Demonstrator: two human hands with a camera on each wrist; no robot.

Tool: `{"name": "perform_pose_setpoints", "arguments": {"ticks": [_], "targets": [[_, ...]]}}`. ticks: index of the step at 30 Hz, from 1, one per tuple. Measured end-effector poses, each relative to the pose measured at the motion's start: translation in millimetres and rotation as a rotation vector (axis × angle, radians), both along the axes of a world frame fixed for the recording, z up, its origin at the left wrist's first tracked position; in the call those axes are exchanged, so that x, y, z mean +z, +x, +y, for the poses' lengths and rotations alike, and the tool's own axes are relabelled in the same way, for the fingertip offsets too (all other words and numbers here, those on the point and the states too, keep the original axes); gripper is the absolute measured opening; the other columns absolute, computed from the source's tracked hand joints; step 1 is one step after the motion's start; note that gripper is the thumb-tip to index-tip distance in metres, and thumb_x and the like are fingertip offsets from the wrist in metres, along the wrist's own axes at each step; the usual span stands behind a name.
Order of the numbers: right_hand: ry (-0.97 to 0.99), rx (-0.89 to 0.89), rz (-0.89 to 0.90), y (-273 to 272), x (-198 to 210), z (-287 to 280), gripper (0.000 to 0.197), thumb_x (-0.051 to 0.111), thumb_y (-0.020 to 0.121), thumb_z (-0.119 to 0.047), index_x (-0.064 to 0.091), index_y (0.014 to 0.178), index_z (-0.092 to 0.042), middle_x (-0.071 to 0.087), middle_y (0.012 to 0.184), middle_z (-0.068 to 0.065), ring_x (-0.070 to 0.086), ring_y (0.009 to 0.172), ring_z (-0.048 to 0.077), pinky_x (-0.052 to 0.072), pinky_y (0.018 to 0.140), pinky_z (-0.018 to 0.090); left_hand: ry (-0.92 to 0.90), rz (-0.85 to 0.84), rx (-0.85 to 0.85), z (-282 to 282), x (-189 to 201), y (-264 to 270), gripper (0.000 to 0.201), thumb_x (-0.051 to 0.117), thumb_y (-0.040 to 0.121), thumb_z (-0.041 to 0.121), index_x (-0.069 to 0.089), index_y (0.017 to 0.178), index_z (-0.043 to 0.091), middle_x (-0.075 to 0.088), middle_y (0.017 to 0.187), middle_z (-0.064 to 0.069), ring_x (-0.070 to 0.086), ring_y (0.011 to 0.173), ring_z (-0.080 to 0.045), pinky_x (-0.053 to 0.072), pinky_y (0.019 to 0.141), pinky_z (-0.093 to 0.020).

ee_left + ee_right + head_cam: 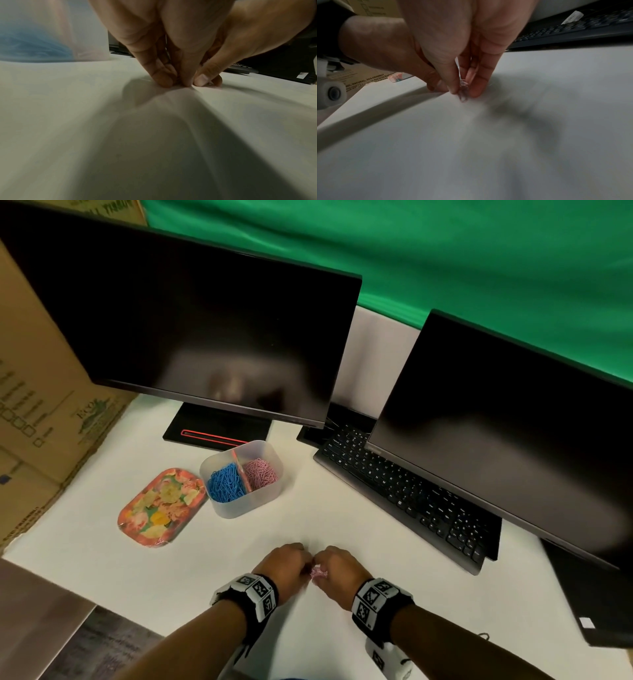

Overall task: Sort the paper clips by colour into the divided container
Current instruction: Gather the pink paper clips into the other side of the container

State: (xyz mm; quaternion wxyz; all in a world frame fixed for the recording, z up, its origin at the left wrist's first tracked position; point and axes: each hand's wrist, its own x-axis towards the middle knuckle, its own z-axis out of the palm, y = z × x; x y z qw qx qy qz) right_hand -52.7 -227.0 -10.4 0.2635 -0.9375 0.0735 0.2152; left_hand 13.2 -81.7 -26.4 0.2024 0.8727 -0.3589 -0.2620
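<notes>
A white surface (342,518) carries two dark monitors before a green backdrop. Both hands meet fingertip to fingertip: right hand (337,571) pinches pink paper clips (318,572), left hand (286,566) touching them; the divided container (245,505) sits beyond.

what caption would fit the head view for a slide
Both hands, left hand and right hand, gather pink paper clips on the white desk, near the divided container.

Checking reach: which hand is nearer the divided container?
Left. The left hand sits below the divided container; the right hand lies beside it, farther right.
</notes>
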Motion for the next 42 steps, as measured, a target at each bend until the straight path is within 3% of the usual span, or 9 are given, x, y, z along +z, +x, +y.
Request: {"name": "perform_pose_setpoints", "arguments": {"ticks": [4, 10, 17, 23, 27, 31, 34, 38, 42], "targets": [[-0.039, 0.065, 0.025, 6.0, 4.0, 0.4, 0.019, 0.049, 0.094, -0.023, 0.062, 0.104, -0.013, 0.057, 0.111, 0.008, 0.059, 0.100, 0.026, 0.050, 0.085, 0.033, 0.000, 0.003, 0.008, 2.1, -1.0, 0.1, 0.021, 0.049, 0.091, 0.028, 0.066, 0.101, 0.019, 0.059, 0.100, -0.001, 0.059, 0.093, -0.022, 0.048, 0.082, -0.033], [-0.092, 0.168, 0.082, 18.1, 6.1, 1.8, 0.022, 0.047, 0.096, -0.022, 0.058, 0.110, -0.009, 0.056, 0.116, 0.013, 0.056, 0.108, 0.028, 0.045, 0.091, 0.035, -0.013, -0.015, 0.006, 5.3, -0.4, 2.2, 0.021, 0.047, 0.093, 0.025, 0.064, 0.102, 0.017, 0.059, 0.104, -0.003, 0.058, 0.095, -0.023, 0.047, 0.083, -0.031], [-0.088, 0.221, 0.078, 26.4, 9.5, 1.7, 0.024, 0.042, 0.097, -0.020, 0.059, 0.104, -0.004, 0.060, 0.110, 0.016, 0.057, 0.102, 0.030, 0.044, 0.084, 0.034, -0.036, -0.023, 0.003, 6.9, 5.9, 9.9, 0.020, 0.048, 0.092, 0.024, 0.066, 0.099, 0.017, 0.060, 0.103, -0.004, 0.058, 0.096, -0.023, 0.045, 0.083, -0.030], [-0.015, 0.194, 0.066, 21.2, 5.2, -6.3, 0.019, 0.049, 0.095, -0.024, 0.060, 0.092, -0.008, 0.054, 0.090, 0.004, 0.057, 0.089, 0.025, 0.046, 0.078, 0.033, -0.063, 0.005, 0.046, 16.0, 6.3, 16.0, 0.013, 0.058, 0.085, 0.024, 0.064, 0.095, 0.019, 0.049, 0.090, 0.007, 0.056, 0.090, -0.020, 0.039, 0.074, -0.023], [0.069, 0.162, 0.006, 24.4, 15.2, -14.2, 0.018, 0.053, 0.092, -0.024, 0.062, 0.092, -0.007, 0.058, 0.091, 0.004, 0.055, 0.087, 0.019, 0.046, 0.080, 0.027, -0.049, 0.051, 0.082, 25.8, 4.1, 19.4, 0.024, 0.064, 0.083, 0.027, 0.064, 0.107, 0.022, 0.054, 0.097, 0.006, 0.057, 0.093, -0.017, 0.043, 0.078, -0.023], [0.157, 0.137, -0.151, 58.1, 51.9, -8.7, 0.017, 0.057, 0.090, -0.023, 0.064, 0.088, -0.009, 0.065, 0.089, 0.005, 0.056, 0.076, 0.014, 0.042, 0.072, 0.018, -0.032, 0.042, 0.067, 27.2, 4.1, 18.3, 0.027, 0.064, 0.082, 0.026, 0.062, 0.109, 0.021, 0.049, 0.096, 0.008, 0.051, 0.086, -0.014, 0.039, 0.075, -0.021], [0.157, 0.088, -0.176, 101.3, 77.8, 3.2, 0.011, 0.057, 0.090, -0.022, 0.064, 0.088, -0.014, 0.062, 0.079, -0.002, 0.052, 0.063, 0.008, 0.042, 0.063, 0.016, 0.016, 0.026, -0.032, 22.7, 6.7, 14.2, 0.036, 0.061, 0.084, 0.028, 0.058, 0.119, 0.020, 0.051, 0.112, 0.002, 0.054, 0.093, -0.017, 0.046, 0.084, -0.028], [0.036, 0.116, -0.227, 155.5, 101.1, 26.1, 0.011, 0.055, 0.090, -0.020, 0.064, 0.092, -0.014, 0.065, 0.093, 0.004, 0.060, 0.081, 0.020, 0.051, 0.073, 0.028, 0.071, 0.038, -0.098, 15.6, 7.7, 11.8, 0.043, 0.058, 0.086, 0.032, 0.052, 0.128, 0.025, 0.046, 0.120, 0.003, 0.056, 0.104, -0.023, 0.049, 0.086, -0.033], [-0.116, 0.104, -0.142, 185.7, 106.2, 48.9, 0.010, 0.054, 0.091, -0.014, 0.061, 0.084, -0.012, 0.062, 0.094, 0.009, 0.065, 0.084, 0.028, 0.047, 0.061, 0.028, 0.111, 0.022, -0.135, 8.0, 13.0, 13.2, 0.033, 0.053, 0.088, 0.025, 0.055, 0.121, 0.023, 0.048, 0.119, 0.000, 0.056, 0.104, -0.026, 0.050, 0.087, -0.037]]}}
